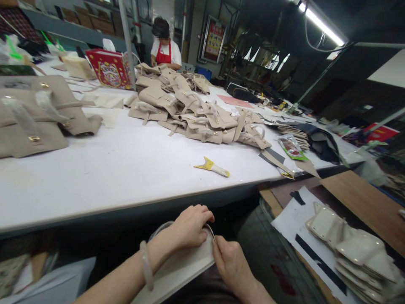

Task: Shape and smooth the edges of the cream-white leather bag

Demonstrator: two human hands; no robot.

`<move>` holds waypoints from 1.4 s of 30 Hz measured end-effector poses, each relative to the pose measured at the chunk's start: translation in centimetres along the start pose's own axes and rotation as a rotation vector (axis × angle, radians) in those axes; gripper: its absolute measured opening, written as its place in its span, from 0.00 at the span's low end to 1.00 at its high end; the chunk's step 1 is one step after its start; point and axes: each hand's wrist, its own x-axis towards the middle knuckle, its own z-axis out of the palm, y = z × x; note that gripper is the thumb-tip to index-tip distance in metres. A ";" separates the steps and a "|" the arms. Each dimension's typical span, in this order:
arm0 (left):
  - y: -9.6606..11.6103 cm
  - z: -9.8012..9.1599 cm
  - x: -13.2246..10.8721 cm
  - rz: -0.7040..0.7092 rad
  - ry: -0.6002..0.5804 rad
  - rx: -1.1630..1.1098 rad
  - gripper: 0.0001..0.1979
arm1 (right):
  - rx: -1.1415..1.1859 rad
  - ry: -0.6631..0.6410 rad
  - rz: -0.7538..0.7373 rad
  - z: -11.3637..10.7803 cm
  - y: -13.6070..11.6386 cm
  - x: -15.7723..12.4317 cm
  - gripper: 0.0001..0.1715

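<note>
Over my lap, below the table's front edge, lies a pale beige bag piece (182, 270) with a rounded corner and a thin edge. My left hand (193, 224), with a pale bangle (146, 265) on its wrist, curls its fingers over the top of this piece near the corner. At the right edge of the same piece, my right hand (232, 258) pinches the rim between thumb and fingers. Its fingertips are partly hidden. A clear, curved strip (161, 228) shows behind my left wrist.
On the white table (126, 177) lie a yellow-and-white forked tool (212, 166), a heap of beige bag parts (196, 105) and more bag parts (31, 114) at left. Stacked pale pieces (360, 249) sit on a board at right. A person in a red apron (163, 52) works across the table.
</note>
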 end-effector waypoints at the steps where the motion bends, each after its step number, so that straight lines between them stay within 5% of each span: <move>1: -0.6 0.1 0.7 -0.002 -0.038 -0.049 0.18 | -0.032 0.014 -0.012 0.1 -0.1 0.0 0.20; 6: -2.6 0.9 2.5 -0.006 -0.158 -0.200 0.15 | -0.204 0.071 -0.118 0.7 0.0 0.1 0.19; 12: -3.4 1.2 1.9 -0.061 -0.146 -0.325 0.15 | -0.172 0.157 -0.175 1.1 -0.4 -0.5 0.22; 19: -3.6 0.9 1.9 -0.081 -0.148 -0.361 0.13 | 0.453 0.152 0.175 -0.4 -1.0 -0.3 0.28; 26: -3.4 0.8 1.6 -0.076 -0.148 -0.348 0.13 | 1.164 0.117 0.479 0.8 0.6 1.8 0.26; 29: -3.7 1.0 1.6 -0.071 -0.147 -0.349 0.13 | 1.440 0.045 0.499 0.9 0.3 2.0 0.29; 33: -4.1 0.8 1.6 -0.052 -0.165 -0.354 0.14 | 1.498 -0.127 0.507 0.0 0.1 2.1 0.25; 42: -3.6 0.5 1.6 0.039 -0.201 -0.308 0.20 | 0.999 -0.559 0.472 -2.7 0.7 4.6 0.31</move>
